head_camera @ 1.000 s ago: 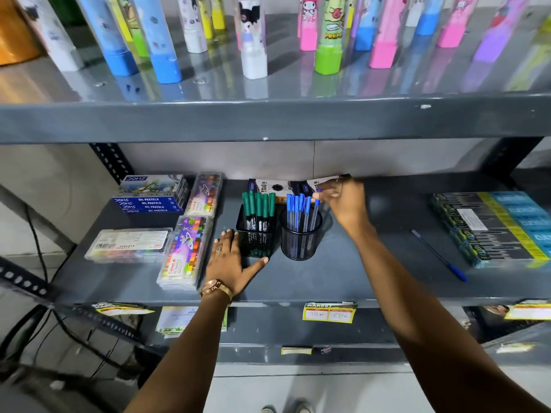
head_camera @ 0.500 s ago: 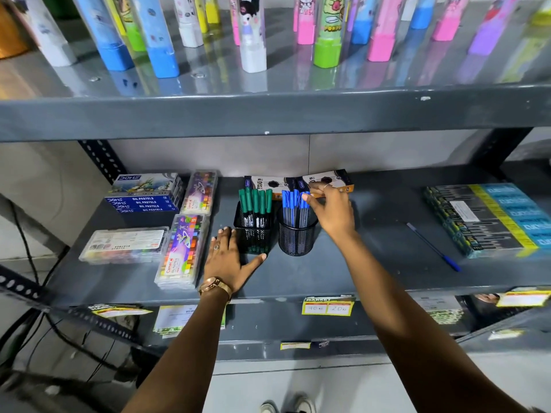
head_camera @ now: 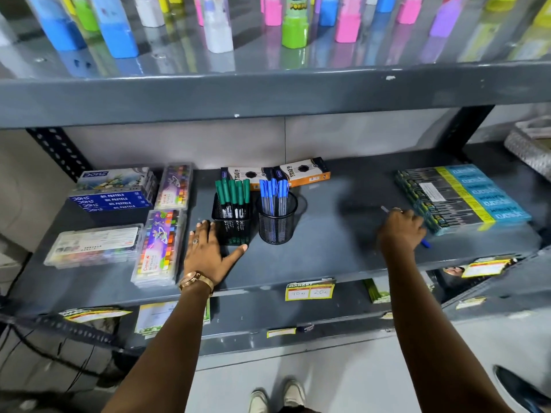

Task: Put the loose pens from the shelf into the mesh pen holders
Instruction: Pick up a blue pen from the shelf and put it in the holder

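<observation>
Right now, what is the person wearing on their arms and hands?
Both forearms are bare, with no sleeves in view. The left hand has a ring with a small stone on one finger and a gold-coloured wristwatch on a metal band. The right hand shows a thin ring on one finger. No gloves.

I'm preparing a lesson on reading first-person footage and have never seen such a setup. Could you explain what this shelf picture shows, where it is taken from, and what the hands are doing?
There is no machine here: a person wears a camera on the head, so you look down along both arms at a grey shelf. The left hand rests flat beside a square mesh holder of green pens. Next to that stands a round mesh holder of blue pens. The right hand covers a loose blue pen lying by a stack of pen packs; whether its fingers have closed on the pen is hidden. Crayon boxes lie to the left.
</observation>
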Action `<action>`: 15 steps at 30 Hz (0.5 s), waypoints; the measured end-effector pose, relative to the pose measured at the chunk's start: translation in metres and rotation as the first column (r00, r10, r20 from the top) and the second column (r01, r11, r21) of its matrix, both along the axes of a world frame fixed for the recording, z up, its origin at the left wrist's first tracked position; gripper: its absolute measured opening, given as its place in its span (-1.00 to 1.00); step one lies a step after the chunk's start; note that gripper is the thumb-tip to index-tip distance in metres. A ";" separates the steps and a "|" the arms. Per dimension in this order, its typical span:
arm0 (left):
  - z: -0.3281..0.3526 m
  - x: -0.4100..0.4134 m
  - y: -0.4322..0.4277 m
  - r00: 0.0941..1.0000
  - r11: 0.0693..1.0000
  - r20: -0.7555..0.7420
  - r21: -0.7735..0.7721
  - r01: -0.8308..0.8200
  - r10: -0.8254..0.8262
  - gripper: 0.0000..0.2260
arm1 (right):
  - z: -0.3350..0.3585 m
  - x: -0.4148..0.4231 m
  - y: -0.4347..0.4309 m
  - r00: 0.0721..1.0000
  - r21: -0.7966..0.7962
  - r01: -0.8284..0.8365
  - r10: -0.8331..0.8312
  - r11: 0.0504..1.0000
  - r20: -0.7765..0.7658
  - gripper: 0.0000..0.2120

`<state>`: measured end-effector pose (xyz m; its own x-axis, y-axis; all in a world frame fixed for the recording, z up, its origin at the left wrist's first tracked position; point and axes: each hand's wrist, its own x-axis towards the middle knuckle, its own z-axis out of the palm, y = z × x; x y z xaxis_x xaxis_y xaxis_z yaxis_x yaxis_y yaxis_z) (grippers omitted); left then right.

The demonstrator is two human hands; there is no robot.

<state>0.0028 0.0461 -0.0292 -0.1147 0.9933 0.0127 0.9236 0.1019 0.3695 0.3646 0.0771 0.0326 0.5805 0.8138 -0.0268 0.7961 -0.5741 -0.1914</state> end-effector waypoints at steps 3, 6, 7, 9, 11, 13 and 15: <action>0.001 0.002 -0.001 1.000 1.000 -0.004 -0.005 0.002 -0.002 -0.04 | -0.008 0.018 -0.013 0.998 -0.024 0.064 -0.064 0.998 0.018 -0.62; 0.002 0.002 -0.001 1.000 1.000 -0.010 -0.003 0.000 0.000 -0.04 | -0.015 0.024 -0.021 0.996 -0.017 0.074 -0.073 0.997 0.042 -0.64; 0.002 0.002 -0.001 1.000 1.000 -0.009 -0.004 0.000 0.000 -0.04 | -0.015 0.023 -0.022 0.997 -0.004 0.067 -0.066 0.998 0.043 -0.65; 0.001 0.001 0.000 1.000 1.000 -0.012 -0.011 -0.002 0.002 -0.04 | -0.015 0.019 -0.024 0.999 0.042 0.024 -0.026 0.999 0.026 -0.69; 0.001 0.001 0.000 1.000 1.000 -0.016 -0.011 -0.001 0.001 -0.04 | -0.016 0.009 -0.027 0.999 0.102 -0.050 0.052 0.994 -0.014 -0.72; 0.002 0.002 0.000 1.000 1.000 -0.018 -0.012 -0.002 0.002 -0.05 | -0.015 -0.006 -0.029 0.989 0.138 -0.134 0.141 0.981 -0.043 -0.72; 0.003 0.003 0.000 1.000 1.000 -0.016 -0.016 -0.004 0.004 -0.05 | -0.014 -0.021 -0.029 0.974 0.159 -0.199 0.213 0.967 -0.080 -0.72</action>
<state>0.0056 0.0463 -0.0262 -0.1184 0.9930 -0.0012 0.9288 0.1112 0.3534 0.3435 0.0483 0.0187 0.4005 0.9145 0.0566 0.8679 -0.3588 -0.3435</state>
